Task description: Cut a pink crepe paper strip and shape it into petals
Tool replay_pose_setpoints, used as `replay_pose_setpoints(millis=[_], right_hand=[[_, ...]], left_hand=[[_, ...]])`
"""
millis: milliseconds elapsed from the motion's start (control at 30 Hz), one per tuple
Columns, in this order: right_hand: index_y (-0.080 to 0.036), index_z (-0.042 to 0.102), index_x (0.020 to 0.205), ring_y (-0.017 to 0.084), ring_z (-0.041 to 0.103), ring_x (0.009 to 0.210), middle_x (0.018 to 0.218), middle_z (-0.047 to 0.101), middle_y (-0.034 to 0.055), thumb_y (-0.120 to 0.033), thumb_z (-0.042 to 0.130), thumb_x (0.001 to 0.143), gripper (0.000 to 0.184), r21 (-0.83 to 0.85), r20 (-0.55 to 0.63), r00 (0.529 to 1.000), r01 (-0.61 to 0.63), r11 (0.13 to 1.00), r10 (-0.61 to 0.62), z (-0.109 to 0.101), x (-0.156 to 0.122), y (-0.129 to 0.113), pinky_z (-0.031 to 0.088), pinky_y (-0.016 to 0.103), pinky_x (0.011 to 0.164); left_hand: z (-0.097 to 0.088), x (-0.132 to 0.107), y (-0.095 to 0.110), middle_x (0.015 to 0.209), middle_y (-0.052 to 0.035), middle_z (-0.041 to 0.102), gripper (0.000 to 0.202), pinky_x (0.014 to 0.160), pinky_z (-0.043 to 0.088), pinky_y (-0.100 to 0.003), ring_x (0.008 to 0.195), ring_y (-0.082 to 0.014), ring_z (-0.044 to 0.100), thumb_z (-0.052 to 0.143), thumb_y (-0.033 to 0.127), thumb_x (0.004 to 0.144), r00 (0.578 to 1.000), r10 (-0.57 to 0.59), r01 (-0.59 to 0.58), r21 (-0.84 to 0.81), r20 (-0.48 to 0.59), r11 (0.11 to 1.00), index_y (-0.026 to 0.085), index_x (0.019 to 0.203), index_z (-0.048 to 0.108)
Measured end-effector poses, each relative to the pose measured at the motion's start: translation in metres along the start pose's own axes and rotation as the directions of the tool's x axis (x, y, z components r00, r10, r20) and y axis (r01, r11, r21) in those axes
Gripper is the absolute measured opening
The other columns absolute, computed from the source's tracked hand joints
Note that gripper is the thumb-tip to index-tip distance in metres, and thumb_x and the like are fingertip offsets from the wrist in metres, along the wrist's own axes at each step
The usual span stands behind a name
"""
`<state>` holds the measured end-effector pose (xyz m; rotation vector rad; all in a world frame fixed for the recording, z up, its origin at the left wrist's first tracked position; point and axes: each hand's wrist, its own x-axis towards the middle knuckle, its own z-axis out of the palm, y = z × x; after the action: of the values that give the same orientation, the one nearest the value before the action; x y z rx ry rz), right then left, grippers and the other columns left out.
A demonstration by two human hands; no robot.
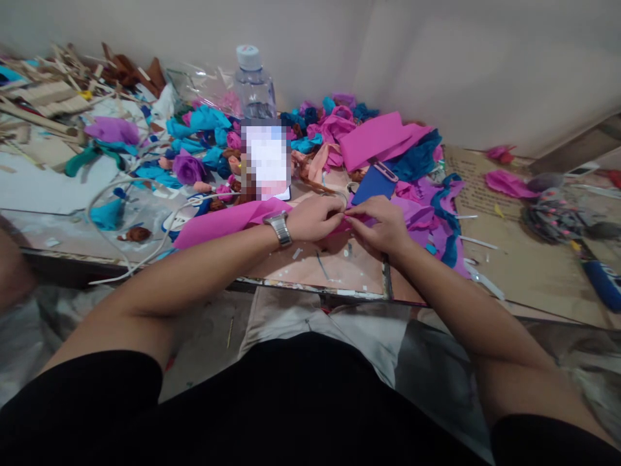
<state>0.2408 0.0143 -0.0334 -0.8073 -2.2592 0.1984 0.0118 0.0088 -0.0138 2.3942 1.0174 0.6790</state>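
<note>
A strip of bright pink crepe paper [218, 225] runs along the table beneath my left wrist, and pink shows between my fingertips. My left hand [317, 219], with a metal watch [279, 228] on its wrist, pinches the paper from the left. Facing it, my right hand [383, 223] has thumb and index finger pressed together on the same paper. The two sets of fingertips almost touch; the exact fold between them is too small to make out. Just beyond my right hand lie a blue box-like piece [372, 186] and a pink cutter-like tool [385, 171].
Behind my hands stand a lit phone [268, 162] and a water bottle [255, 90]. Crepe paper flowers, including a purple one [188, 167], crowd the table. A white cable [109, 243] loops at left, near wood scraps [53, 94]. Cardboard [524, 259] lies at right.
</note>
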Motion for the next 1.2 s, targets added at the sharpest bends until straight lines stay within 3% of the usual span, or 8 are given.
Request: replay_pose_setpoints(millis=[367, 700, 867, 1200], right_hand=[[-0.025, 0.078, 0.098, 0.026, 0.074, 0.090, 0.095, 0.082, 0.0068, -0.046, 0.066, 0.100, 0.025, -0.029, 0.028, 0.999, -0.022, 0.999, 0.023, -0.003, 0.000, 0.001, 0.049, 0.044, 0.086], [-0.025, 0.074, 0.095, 0.029, 0.070, 0.100, 0.103, 0.076, 0.0094, -0.043, 0.066, 0.099, 0.020, 0.043, -0.002, 0.998, -0.067, 0.997, 0.067, 0.000, 0.002, -0.003, 0.053, 0.047, 0.091], [-0.026, 0.073, 0.093, 0.029, 0.068, 0.103, 0.103, 0.074, 0.0087, -0.043, 0.067, 0.099, 0.019, 0.059, -0.007, 0.994, -0.110, 0.992, 0.111, 0.002, 0.001, -0.003, 0.053, 0.048, 0.094], [-0.024, 0.074, 0.094, 0.028, 0.068, 0.101, 0.102, 0.075, 0.0089, -0.039, 0.071, 0.096, 0.015, 0.090, -0.011, 0.993, -0.116, 0.989, 0.118, 0.001, 0.001, -0.001, 0.052, 0.047, 0.092]], left_hand=[[0.000, -0.002, 0.000, 0.076, -0.0036, 0.068, 0.030, 0.065, 0.032, -0.033, 0.069, -0.0186, 0.056, 0.053, 0.039, 0.100, 0.999, -0.015, 0.021, 0.108, -0.049, 0.994, 0.019, 0.084, 0.069], [0.005, -0.002, -0.003, 0.092, -0.0061, 0.076, 0.030, 0.079, 0.042, -0.036, 0.086, -0.0228, 0.068, 0.052, 0.038, 0.102, 0.993, 0.064, -0.042, 0.206, -0.101, 0.978, 0.020, 0.099, 0.075], [0.007, -0.003, -0.002, 0.099, -0.0067, 0.078, 0.027, 0.088, 0.039, -0.040, 0.097, -0.0254, 0.069, 0.052, 0.036, 0.102, 0.992, 0.063, -0.035, 0.240, -0.109, 0.970, 0.021, 0.102, 0.074], [0.010, -0.003, -0.008, 0.100, -0.0039, 0.078, 0.026, 0.090, 0.036, -0.041, 0.100, -0.0241, 0.070, 0.051, 0.037, 0.105, 0.986, 0.097, -0.060, 0.258, -0.132, 0.964, 0.023, 0.103, 0.072]])
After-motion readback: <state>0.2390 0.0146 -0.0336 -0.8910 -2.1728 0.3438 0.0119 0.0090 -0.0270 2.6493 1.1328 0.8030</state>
